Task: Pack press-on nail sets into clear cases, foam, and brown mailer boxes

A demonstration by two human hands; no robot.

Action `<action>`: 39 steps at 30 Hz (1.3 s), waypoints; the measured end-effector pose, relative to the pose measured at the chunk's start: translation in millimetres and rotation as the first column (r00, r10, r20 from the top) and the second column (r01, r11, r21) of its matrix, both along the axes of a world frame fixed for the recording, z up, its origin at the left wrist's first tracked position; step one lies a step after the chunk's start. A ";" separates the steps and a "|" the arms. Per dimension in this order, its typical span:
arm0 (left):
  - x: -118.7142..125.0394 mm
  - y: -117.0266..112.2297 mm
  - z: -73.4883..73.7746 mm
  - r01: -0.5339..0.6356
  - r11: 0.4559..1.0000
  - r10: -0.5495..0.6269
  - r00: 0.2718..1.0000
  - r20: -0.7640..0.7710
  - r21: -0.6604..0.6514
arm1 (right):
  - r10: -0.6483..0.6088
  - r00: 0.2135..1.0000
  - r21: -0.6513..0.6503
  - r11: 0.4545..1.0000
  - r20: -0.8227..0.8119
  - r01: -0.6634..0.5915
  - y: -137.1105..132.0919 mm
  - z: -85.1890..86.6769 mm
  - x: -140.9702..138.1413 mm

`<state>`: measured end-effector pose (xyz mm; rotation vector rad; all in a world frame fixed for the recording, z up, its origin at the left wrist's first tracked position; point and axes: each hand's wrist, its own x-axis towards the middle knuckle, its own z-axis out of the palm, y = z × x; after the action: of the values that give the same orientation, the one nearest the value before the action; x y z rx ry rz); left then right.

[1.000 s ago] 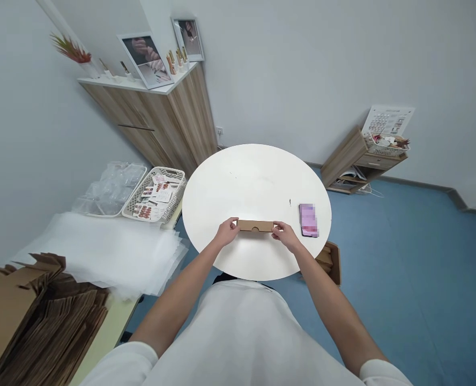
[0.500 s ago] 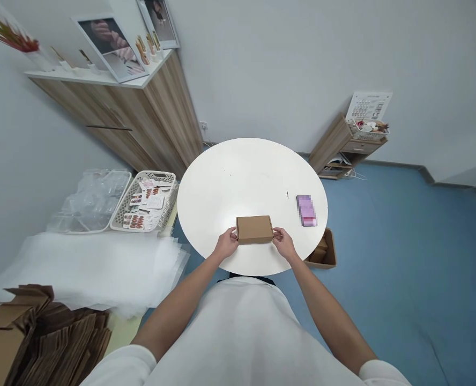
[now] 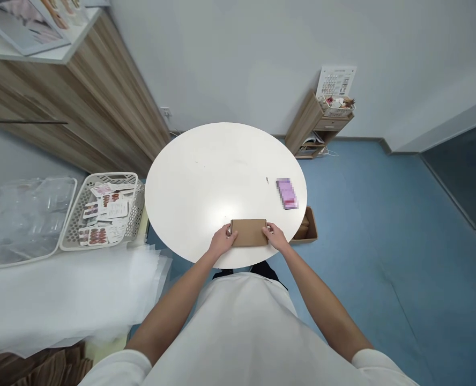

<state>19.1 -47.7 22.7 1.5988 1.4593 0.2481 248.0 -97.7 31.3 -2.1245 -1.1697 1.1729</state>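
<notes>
A closed brown cardboard box (image 3: 249,233) is at the near edge of the white oval table (image 3: 214,171). My left hand (image 3: 222,239) grips its left end, the thumb on the near face. At the opposite end my right hand (image 3: 275,236) holds it in the same way, fingers behind and thumb in front. The box looks tilted, with a broad face turned towards me. Whether its lower edge touches the table I cannot tell.
A blurred purple item (image 3: 287,193) lies at the table's right. An open carton (image 3: 311,228) stands on the floor beside it. To the left are a white basket of cards (image 3: 71,234), a bin of clear plastic (image 3: 29,214), white sheets (image 3: 73,295) and folded brown cardboard (image 3: 53,370).
My view has swung to the right. The box is tipped up more towards me, and my thumbs have come onto its near face.
</notes>
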 end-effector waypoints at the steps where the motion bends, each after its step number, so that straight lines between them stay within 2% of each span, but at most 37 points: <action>1: 3.0 0.6 2.0 -0.002 1.000 0.002 1.000 -0.009 -0.009 | 0.003 1.000 -0.007 1.000 0.005 -0.003 1.8 1.9 0.8; 5: 21.6 0.5 8.9 0.017 0.998 -0.017 1.000 -0.002 -0.064 | -0.001 0.998 -0.019 1.000 0.064 0.003 -6.1 8.3 19.1; 8: 54.2 -0.4 14.0 0.101 0.985 -0.094 0.994 0.056 -0.138 | -0.013 0.993 -0.017 1.000 0.120 0.015 -27.6 13.5 51.9; 10: 88.1 -0.7 17.6 0.174 0.969 -0.163 0.984 0.076 -0.178 | -0.038 0.985 -0.037 0.998 0.167 0.045 -45.1 17.3 81.0; 13: 152.5 -1.4 21.1 0.292 0.937 -0.281 0.956 0.082 -0.193 | -0.115 0.967 -0.075 0.988 0.225 0.135 -69.5 20.3 130.9; 16: 221.8 -3.3 20.4 0.397 0.906 -0.390 0.918 0.077 -0.148 | -0.235 0.941 -0.061 0.965 0.245 0.257 -89.0 17.2 181.7; 19: 283.8 -7.6 16.6 0.469 0.879 -0.461 0.882 0.098 -0.082 | -0.385 0.901 0.011 0.920 0.198 0.391 -105.9 9.7 224.9; 22: 328.9 -15.5 13.1 0.501 0.861 -0.482 0.858 0.176 -0.087 | -0.504 0.859 0.072 0.863 0.088 0.499 -120.4 1.8 252.8; 24: 345.9 -21.7 12.0 0.511 0.852 -0.480 0.848 0.225 -0.112 | -0.536 0.843 0.099 0.842 0.040 0.531 -126.2 -3.0 262.1; 27: 349.8 -27.9 11.8 0.503 0.859 -0.465 0.846 0.259 -0.100 | -0.533 0.846 0.132 0.840 0.019 0.527 -122.9 -10.6 265.8; 29: 339.6 -27.4 11.8 0.465 0.883 -0.435 0.863 0.258 -0.066 | -0.485 0.875 0.160 0.864 0.012 0.477 -110.1 -15.3 263.5; 31: 321.8 -22.8 11.4 0.375 0.927 -0.360 0.905 0.224 -0.025 | -0.383 0.924 0.194 0.907 0.014 0.374 -89.3 -17.6 257.7; 33: 299.5 -15.6 10.6 0.231 0.973 -0.232 0.960 0.156 0.022 | -0.234 0.971 0.218 0.951 0.052 0.217 -63.1 -15.5 248.0; 35: 275.6 -8.1 9.5 0.068 0.996 -0.072 0.995 0.069 0.056 | -0.041 0.992 0.210 0.978 0.122 0.015 -34.6 -8.9 234.8; 37: 252.2 -3.3 7.9 -0.049 0.998 0.050 0.999 -0.014 0.041 | 0.192 0.960 0.153 0.962 0.205 -0.225 -6.2 0.1 218.6; 39: 230.1 -3.6 6.1 -0.129 0.992 0.130 0.987 -0.092 0.011 | 0.386 0.880 0.059 0.907 0.277 -0.416 20.2 8.4 200.4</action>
<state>249.2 -51.3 28.7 1.5391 1.6377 0.2557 448.5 -77.5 39.6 -2.0461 -1.8236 0.9708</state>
